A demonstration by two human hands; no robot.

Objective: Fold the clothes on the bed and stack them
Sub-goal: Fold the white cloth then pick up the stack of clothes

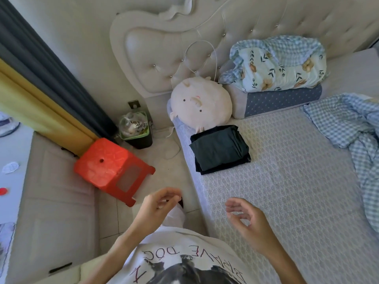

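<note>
Between garments: dark folded clothes stack (219, 149) done on pale patterned bed (287, 181), my left hand (158, 203) and right hand (246, 220) loosely spread, empty; next I'd reach for crumpled blue checked cloth (348, 128).

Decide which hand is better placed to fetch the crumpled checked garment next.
Probably the right hand: it is empty over the bed, on the side of the checked garment. The left hand, also empty, hangs over the floor.

A home bedroom: a bed (287, 181) with a tufted headboard (164, 48), a pillow (276, 99) under a rolled floral quilt (283, 68), and a plush pig (201, 105). Curtains (41, 78) hang beside it, with a red stool (108, 167) and a bin (137, 130) on the tiled floor (164, 160).
</note>
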